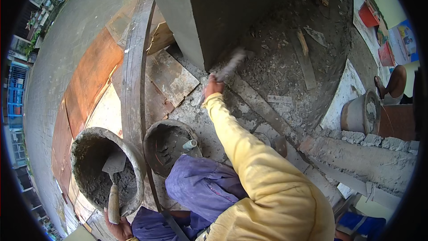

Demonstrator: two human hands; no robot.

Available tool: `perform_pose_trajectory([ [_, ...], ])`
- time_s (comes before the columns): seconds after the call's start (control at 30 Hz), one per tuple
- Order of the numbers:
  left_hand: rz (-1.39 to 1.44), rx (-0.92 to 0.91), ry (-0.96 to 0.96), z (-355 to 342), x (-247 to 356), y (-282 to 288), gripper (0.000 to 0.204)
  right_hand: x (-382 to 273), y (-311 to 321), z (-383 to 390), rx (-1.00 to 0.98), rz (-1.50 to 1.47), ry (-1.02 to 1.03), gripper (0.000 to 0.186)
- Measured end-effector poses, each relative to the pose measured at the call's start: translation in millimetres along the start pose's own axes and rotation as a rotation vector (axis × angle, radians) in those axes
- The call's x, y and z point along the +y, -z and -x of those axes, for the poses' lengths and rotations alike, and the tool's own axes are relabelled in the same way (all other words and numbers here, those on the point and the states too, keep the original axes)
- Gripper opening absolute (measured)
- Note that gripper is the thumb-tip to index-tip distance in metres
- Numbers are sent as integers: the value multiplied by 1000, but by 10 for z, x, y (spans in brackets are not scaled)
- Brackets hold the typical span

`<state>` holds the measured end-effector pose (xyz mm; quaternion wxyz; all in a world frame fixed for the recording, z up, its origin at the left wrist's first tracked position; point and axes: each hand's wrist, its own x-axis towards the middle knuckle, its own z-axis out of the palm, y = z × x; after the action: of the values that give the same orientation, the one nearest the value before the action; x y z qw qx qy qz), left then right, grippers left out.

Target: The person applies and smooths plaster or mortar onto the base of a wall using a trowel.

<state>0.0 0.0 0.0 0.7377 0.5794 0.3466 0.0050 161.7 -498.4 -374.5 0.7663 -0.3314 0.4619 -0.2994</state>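
Brushing wet render at the foot of a grey column.
The right hand [213, 85] was clenched on a blurred brush [232, 66] against the column [196, 13]; short, even strokes would suit. The left hand [119, 228] rested low beside the trowel [113, 183] in the mortar pan [107, 169] on the floor.

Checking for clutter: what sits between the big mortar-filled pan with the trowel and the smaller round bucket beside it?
In the head view, a dark curved wooden plank runs between the mortar pan and the smaller bucket.
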Motion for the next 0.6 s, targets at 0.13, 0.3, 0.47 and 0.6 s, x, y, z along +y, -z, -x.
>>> perform_pose_trajectory([
  [0.13, -209, -143, -73, -68, -59, 73, 53, 36, 108, -425, 240, 530, 74, 44],
  [0.3, -318, -202, -102, 94, 8, 87, 53, -741, 329, -287, 301, 663, 252, 48],
  [0.47, -339, -113, -102, 91, 13, -5, 53, -2208, 63, -12, 56, 76, 370, 24],
  [0.6, -365, -90, -104, 68, 19, -101, 52, -2809, -97, 62, -201, -131, 750, 15],
])
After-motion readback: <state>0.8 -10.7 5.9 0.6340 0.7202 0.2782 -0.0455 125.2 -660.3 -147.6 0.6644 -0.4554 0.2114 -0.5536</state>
